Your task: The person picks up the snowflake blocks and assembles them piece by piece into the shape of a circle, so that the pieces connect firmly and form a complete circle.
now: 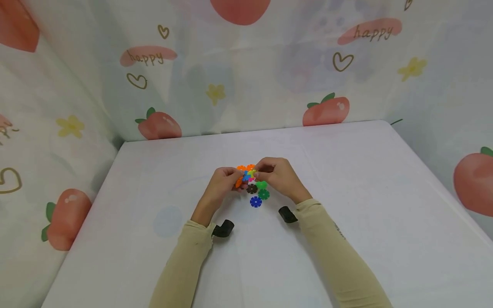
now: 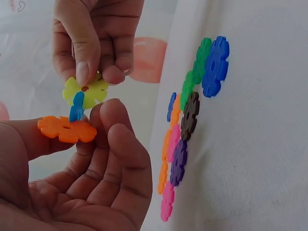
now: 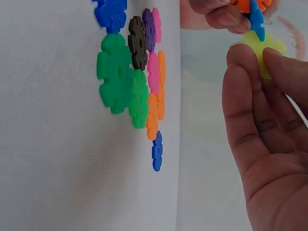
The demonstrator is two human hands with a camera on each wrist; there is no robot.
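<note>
In the left wrist view, my left hand [image 2: 96,178] holds an orange notched flower-shaped plastic disc [image 2: 55,126] between thumb and fingers. A blue disc [image 2: 77,107] stands edge-on out of it. My right hand [image 1: 283,177] pinches a yellow disc [image 2: 98,91] by thumb and fingers. Blue and yellow discs meet at their edges; how deep their slots engage I cannot tell. Both hands are raised above the table, close together, over a group of loose discs. Among these are a brown disc [image 3: 138,43], a dark green disc [image 3: 115,72] and a blue disc [image 1: 256,202].
On the white-covered table [image 1: 369,192] lie more loose discs, including a purple disc [image 2: 179,162] and a pink disc [image 2: 167,201]. Black wrist devices, such as the left one [image 1: 224,229], sit beside the sleeves. A patterned curtain [image 1: 246,77] stands behind the table.
</note>
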